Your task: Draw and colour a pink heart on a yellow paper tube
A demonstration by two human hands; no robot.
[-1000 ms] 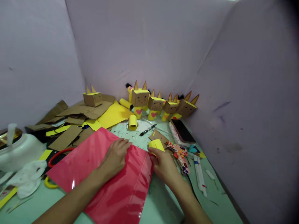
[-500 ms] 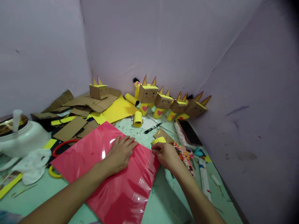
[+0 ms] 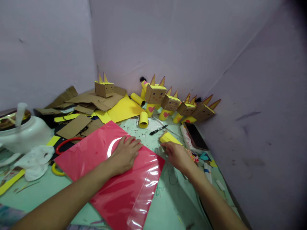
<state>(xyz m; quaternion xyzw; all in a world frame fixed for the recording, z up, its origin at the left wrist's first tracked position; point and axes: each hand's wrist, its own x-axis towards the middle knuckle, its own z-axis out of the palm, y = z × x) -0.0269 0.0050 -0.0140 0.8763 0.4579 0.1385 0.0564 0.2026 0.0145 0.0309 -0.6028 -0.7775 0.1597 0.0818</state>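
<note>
1. The left hand (image 3: 126, 155) is released, palm down and fingers spread slightly, resting on a glossy red rectangular sheet in clear plastic (image 3: 86, 159).
2. The red sheet lies flat and at an angle on the pale green tabletop (image 3: 163, 204), and a clear plastic strip runs along its right-hand edge.
3. The right hand (image 3: 177, 156) is curled, its fingertips at the lower edge of a yellow paper roll (image 3: 170, 138), just beyond the sheet's right corner. Whether it grips the roll, I cannot tell.
4. A black pen (image 3: 158, 130) lies beyond the sheet, between the yellow roll and a short open yellow paper tube (image 3: 143, 120).
5. Right of the yellow roll, a dark-screened phone (image 3: 196, 135) rests on a white patterned packet (image 3: 187, 140).
6. Along the back wall stand brown cardboard box heads with pointed yellow horns (image 3: 155, 95), some on yellow paper tubes with pink hearts (image 3: 151, 109).
7. Farther left, a separate horned cardboard box (image 3: 104, 89) sits on flat brown cardboard scraps (image 3: 87, 99), beside a large yellow paper sheet (image 3: 124, 108).
8. A red loop handle (image 3: 62, 146) and a yellow loop handle (image 3: 57, 171) show at the sheet's left side, near a crumpled white cloth (image 3: 35, 163) and a rounded white vessel (image 3: 31, 132).
</note>
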